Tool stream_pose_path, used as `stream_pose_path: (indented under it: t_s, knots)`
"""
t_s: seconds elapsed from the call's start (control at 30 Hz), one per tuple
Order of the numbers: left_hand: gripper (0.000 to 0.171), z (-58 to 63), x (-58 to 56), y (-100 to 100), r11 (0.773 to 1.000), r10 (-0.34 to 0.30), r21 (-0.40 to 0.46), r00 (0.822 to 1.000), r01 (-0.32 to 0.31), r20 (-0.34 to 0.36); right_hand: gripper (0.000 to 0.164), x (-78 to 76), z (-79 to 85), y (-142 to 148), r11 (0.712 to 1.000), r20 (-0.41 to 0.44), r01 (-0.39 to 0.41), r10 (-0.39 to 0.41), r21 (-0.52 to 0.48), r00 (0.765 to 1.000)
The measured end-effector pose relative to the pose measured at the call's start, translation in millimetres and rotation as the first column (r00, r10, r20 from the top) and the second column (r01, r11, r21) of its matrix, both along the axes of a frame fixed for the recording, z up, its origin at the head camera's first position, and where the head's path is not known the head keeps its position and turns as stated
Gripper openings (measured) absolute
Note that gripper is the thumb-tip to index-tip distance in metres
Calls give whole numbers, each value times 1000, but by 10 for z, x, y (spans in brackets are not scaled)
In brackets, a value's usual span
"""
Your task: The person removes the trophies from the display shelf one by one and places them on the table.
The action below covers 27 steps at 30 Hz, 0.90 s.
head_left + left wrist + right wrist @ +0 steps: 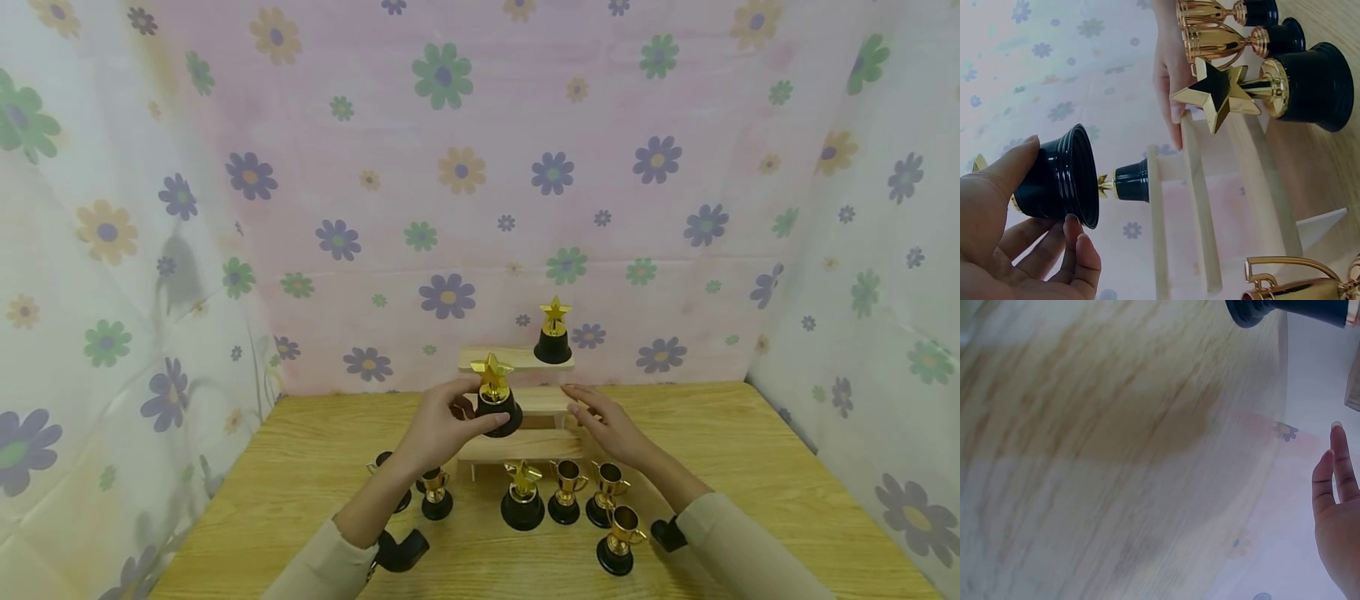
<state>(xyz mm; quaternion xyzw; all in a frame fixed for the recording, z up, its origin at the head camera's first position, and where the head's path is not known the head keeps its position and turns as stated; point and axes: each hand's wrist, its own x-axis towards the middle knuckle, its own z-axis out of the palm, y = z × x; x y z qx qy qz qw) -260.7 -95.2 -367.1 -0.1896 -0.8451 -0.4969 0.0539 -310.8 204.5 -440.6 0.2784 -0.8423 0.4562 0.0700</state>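
My left hand [438,429] pinches the black base of a gold star trophy [1063,178], upright in front of a stepped wooden shelf [517,447]. The thumb lies on the near side, the fingers behind and under the rim. On the shelf's top step, at its right end, stands another star trophy [553,343]. With fingers extended, my right hand [618,429] is at the right end of the middle step and holds nothing; the left wrist view shows its fingertips at that board's end. A third star trophy [522,507] stands on the table before the shelf.
Several gold cup trophies stand on the wooden table [712,450]: some right of the front star trophy, like this cup [617,546], and others at left, like this one [436,500], partly behind my left forearm. Flower-patterned cloth [495,125] hangs behind and at both sides.
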Motion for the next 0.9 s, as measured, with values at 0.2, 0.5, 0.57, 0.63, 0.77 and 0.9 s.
stream_pose_path:
  t_s: [0.2, 0.5, 0.57, 0.63, 0.77, 0.9]
  knots:
    - [67, -27, 58, -48, 1000, -5, -4, 1000, 5, 5, 42, 0, -7, 10, 1000, 3, 1, -1, 6, 1000]
    - [64, -71, 155, -98, 999, 10, -41, 1000, -10, 19, 42, -90, -84, 23, 1000, 1, -6, 6, 5, 1000]
    - [63, -89, 175, -114, 999, 8, -44, 1000, -7, 30, 43, -165, -174, 52, 1000, -5, -3, 3, 10, 1000]
    - [62, -114, 197, -136, 999, 4, -40, 999, -3, 36, 43, -238, -266, 82, 1000, -7, 3, -3, 16, 1000]
    - [58, -207, 221, -181, 999, -18, -49, 999, 19, 28, 44, -277, -329, 110, 999, -15, 7, -7, 31, 1000]
    - [56, -318, 252, -232, 994, -67, -86, 998, 68, 18, 45, -265, -333, 117, 999, -13, 9, -9, 41, 1000]
